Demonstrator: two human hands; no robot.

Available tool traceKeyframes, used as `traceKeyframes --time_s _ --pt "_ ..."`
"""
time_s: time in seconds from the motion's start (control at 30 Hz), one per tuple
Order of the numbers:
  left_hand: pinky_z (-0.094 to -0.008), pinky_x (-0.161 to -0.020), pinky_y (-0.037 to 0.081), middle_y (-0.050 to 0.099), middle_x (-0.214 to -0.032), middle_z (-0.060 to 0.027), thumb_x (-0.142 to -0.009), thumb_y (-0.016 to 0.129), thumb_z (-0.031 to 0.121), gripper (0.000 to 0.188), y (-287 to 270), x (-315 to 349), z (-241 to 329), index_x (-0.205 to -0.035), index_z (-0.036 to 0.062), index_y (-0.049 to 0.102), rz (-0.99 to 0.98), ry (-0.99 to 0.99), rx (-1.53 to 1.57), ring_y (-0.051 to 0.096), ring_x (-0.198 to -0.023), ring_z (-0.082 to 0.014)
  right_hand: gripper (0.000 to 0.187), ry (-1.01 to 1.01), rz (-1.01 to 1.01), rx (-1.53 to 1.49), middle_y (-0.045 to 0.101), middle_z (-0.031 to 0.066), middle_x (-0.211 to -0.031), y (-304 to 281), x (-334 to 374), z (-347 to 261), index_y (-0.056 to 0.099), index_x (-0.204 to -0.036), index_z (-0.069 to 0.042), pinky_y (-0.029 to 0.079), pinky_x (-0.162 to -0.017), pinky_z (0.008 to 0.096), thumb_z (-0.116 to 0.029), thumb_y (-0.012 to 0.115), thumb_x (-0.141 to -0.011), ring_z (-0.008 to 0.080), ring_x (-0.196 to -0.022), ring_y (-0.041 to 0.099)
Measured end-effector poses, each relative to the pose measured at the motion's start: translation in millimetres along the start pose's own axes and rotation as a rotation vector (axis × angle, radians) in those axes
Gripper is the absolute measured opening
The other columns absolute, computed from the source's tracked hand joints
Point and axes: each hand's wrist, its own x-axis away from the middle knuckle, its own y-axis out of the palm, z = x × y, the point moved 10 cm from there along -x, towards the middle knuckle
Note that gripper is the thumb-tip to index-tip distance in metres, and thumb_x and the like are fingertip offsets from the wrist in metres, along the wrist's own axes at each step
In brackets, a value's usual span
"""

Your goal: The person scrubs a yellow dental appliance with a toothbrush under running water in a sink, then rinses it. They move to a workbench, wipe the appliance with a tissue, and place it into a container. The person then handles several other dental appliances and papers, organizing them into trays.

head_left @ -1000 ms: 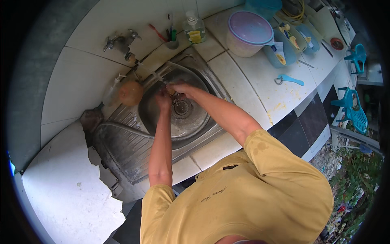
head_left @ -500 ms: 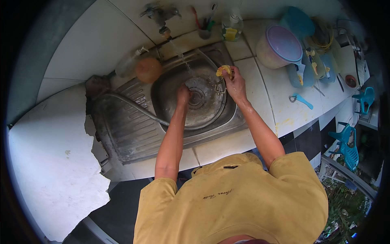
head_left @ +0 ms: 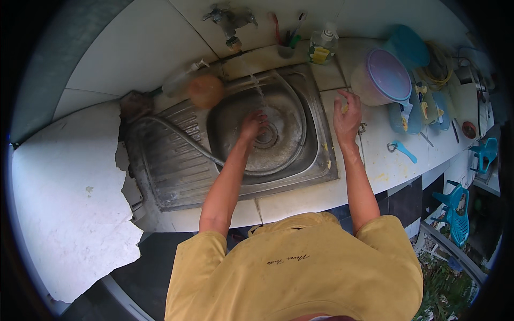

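Observation:
Inside the steel sink [head_left: 217,128], my left hand [head_left: 254,125] is spread open beside the running water [head_left: 258,88], just above the drain [head_left: 265,136]. It holds nothing that I can see. My right hand [head_left: 348,120] is over the tiled counter, right of the sink. Its thumb and fingers curl around a small yellow piece [head_left: 345,108], mostly hidden by the hand. Beside that wrist shows a small metal item [head_left: 362,128]; whether the hand holds it I cannot tell. Yellow scraps [head_left: 328,148] stick to the sink's right rim.
A grey hose [head_left: 182,136] crosses the drainboard into the sink. The tap [head_left: 230,27] runs above. Behind stand an orange round object [head_left: 206,91] and a soap bottle [head_left: 323,47]. To the right are a purple-lidded tub [head_left: 375,80], containers and a blue-handled tool [head_left: 404,151].
My right hand has moved right, from over the sink's edge to the counter, with the yellow piece. The metal item is now right of the sink. My left hand's fingers have opened out.

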Motion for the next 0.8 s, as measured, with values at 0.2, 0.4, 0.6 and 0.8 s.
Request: traceKeyframes --time_s 0.2,0.4,0.6,0.8 --pt "-0.0463 -0.094 0.046 0.048 -0.135 -0.014 -0.101 0.041 0.027 0.048 0 16 1 -0.145 0.0076 0.034 0.216 0.004 0.374 0.053 -0.114 -0.0267 0.019 1.547 -0.36 -1.411 0.062 0.0088 -0.088 292 128 15 0.062 -0.099 0.0 0.05 -0.072 0.0321 -0.012 0.047 -0.099 0.0214 -0.078 0.06" --pt "-0.0454 -0.092 0.043 0.049 -0.127 -0.0082 -0.097 0.048 0.027 0.05 -15 40 2 -0.143 0.0124 0.037 0.373 0.021 0.329 0.05 -0.11 -0.0234 0.01 1.908 -0.415 -1.66 0.054 0.0098 -0.08 371 173 21 0.052 -0.085 -0.004 0.041 -0.056 0.0302 -0.008 0.046 -0.092 0.0209 -0.065 0.048" --pt "-0.0453 -0.095 0.039 0.049 -0.125 -0.0052 -0.096 0.05 0.029 0.05 -35 44 18 -0.142 0.0129 0.038 0.435 0.167 0.346 0.048 -0.113 -0.0194 0.016 1.863 -0.402 -1.818 0.054 0.0119 -0.082 361 152 4 0.053 -0.084 -0.003 0.047 -0.063 0.0341 -0.007 0.042 -0.095 0.0234 -0.076 0.054" --pt "-0.0453 -0.102 0.038 0.052 -0.129 -0.0088 -0.102 0.041 0.031 0.047 -16 94 131 -0.143 0.0081 0.038 0.236 0.42 0.532 0.049 -0.117 -0.0215 0.03 1.283 -1.049 -2.682 0.059 0.0167 -0.097 254 70 -149 0.056 -0.111 0.006 0.054 -0.079 0.0383 -0.02 0.042 -0.101 0.0292 -0.09 0.059"
